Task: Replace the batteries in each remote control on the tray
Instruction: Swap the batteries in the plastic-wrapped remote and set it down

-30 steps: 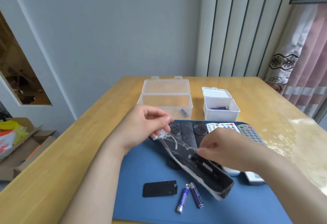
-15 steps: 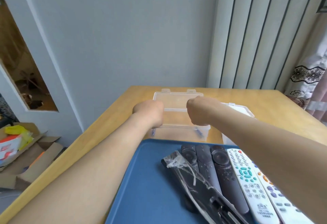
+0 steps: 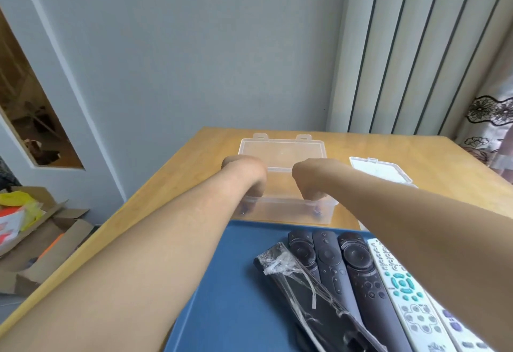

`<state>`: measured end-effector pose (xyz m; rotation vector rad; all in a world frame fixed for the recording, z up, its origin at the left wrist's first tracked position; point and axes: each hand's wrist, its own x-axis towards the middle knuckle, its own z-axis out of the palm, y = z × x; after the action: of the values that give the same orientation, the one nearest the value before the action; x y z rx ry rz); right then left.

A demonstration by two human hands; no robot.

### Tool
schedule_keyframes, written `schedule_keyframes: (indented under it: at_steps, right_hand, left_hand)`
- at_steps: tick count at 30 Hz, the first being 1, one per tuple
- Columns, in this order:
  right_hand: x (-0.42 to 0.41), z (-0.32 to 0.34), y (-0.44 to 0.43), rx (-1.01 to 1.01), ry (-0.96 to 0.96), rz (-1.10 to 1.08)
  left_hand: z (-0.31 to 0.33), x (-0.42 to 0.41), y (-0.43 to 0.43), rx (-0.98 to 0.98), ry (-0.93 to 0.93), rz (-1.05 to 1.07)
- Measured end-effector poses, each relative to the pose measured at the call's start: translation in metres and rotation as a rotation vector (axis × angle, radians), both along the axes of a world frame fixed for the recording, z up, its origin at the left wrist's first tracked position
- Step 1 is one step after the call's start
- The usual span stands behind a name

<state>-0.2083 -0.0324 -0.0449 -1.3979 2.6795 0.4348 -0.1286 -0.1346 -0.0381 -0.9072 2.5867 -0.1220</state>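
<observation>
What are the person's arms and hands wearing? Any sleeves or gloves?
Nothing at all. The left hand and the right hand have no gloves, and no rings or watch show. Both forearms are bare all the way back to the picture's edge, so no sleeves can be seen.

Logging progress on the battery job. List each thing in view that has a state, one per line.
large clear box: lid open, both hands inside
small white box: mostly hidden by the right forearm; lid state unclear
plastic-wrapped remote: lying on the blue tray, wrap loose
left hand: reaching into the box, grip hidden
right hand: fingers curled down into the box, contents unclear
</observation>
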Motion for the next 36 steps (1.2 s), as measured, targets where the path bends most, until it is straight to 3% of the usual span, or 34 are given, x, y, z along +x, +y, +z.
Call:
schedule_keyframes:
  at_steps: [3,6,9,12,17,20,22,25,27,29,32,36]
  right_hand:
    - [-0.006,0.001,0.000,-0.130,-0.100,0.002]
    - [-0.004,0.014,0.013,-0.585,-0.281,-0.020]
    - [0.022,0.032,0.047,-1.050,-0.875,-0.151]
    - [0.055,0.033,0.084,-1.262,-1.340,-0.269]
    - [0.096,0.017,0.131,-1.351,-1.514,-0.307]
    - [0.110,0.003,0.150,-1.324,-1.407,-0.295]
    - [0.115,-0.004,0.162,-1.240,-1.164,-0.281]
    - [0.119,-0.011,0.179,-0.850,-0.736,-0.115]
    - [0.125,-0.015,0.184,-0.541,-0.576,-0.052]
    - [0.134,-0.020,0.185,-0.400,-0.417,-0.023]
    - [0.146,-0.022,0.178,-0.404,-0.274,-0.030]
    - [0.148,-0.025,0.172,-0.444,-0.327,-0.099]
  left_hand:
    - [0.001,0.007,-0.005,0.179,0.319,0.047]
    - [0.009,0.026,0.001,0.569,0.850,0.142]
    - [0.016,0.057,0.026,1.130,1.202,0.271]
    - [0.009,0.085,0.053,1.442,1.296,0.390]
    - [-0.007,0.122,0.104,1.512,1.253,0.268]
    - [-0.014,0.134,0.130,1.348,1.339,0.147]
    - [-0.021,0.140,0.139,1.222,1.380,0.138]
    - [-0.031,0.148,0.140,1.153,1.392,0.145]
    - [-0.035,0.151,0.137,1.139,1.366,0.156]
    - [-0.038,0.151,0.136,1.147,1.348,0.174]
    - [-0.040,0.151,0.137,1.192,1.345,0.213]
    - [-0.038,0.150,0.137,1.326,1.421,0.262]
